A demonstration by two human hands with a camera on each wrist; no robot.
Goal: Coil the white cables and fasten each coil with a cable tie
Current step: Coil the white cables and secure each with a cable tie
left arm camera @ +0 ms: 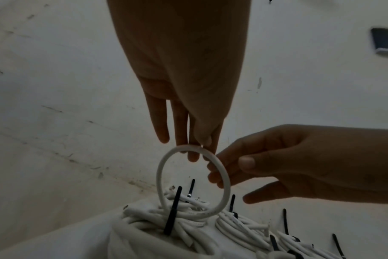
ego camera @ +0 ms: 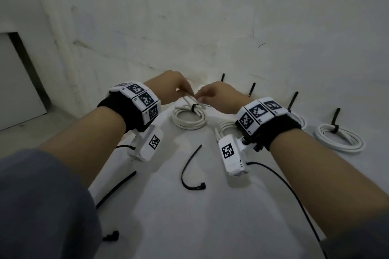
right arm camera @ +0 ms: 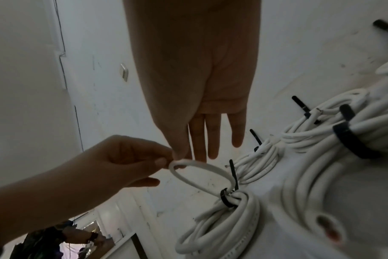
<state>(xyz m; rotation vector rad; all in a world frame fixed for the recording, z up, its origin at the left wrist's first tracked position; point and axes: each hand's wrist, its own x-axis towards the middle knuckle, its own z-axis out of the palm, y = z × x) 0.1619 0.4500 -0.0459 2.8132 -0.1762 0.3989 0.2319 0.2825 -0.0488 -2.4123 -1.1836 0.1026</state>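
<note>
- Both hands meet above a white-covered bench (ego camera: 210, 206), near the wall, each pinching the same raised loop of white cable (left arm camera: 194, 182)
- The left hand (ego camera: 171, 85) has its grip grasping the top of the loop between thumb and fingertips; its other fingers point down, nearly straight
- The right hand (ego camera: 219, 95) has its grip grasping the loop just beside the left, thumb against the first fingers, with the remaining fingers extended
- In the right wrist view the loop rises from a coil of white cable (right arm camera: 222, 226) lying on the bench, and passes down through a black cable tie (right arm camera: 227, 199) wrapped round that coil
- The tie's free tail (right arm camera: 233, 173) sticks upward from the coil
- In the head view this coil sits directly below the two hands, at the far middle of the bench
- To the right, a second tied coil (ego camera: 340, 139) lies flat on the bench, well apart from the hands, its tie tail standing up
- More tied coils lie in a row along the wall behind the right wrist, partly hidden by it; their black tails point up
- Nearer the person, a loose black cable tie (ego camera: 190, 171) lies curved on the bench between the forearms
- Another loose tie (ego camera: 116, 189) lies by the left forearm at the bench edge
- Both wrists carry black bands with white marker blocks and a camera unit
</note>
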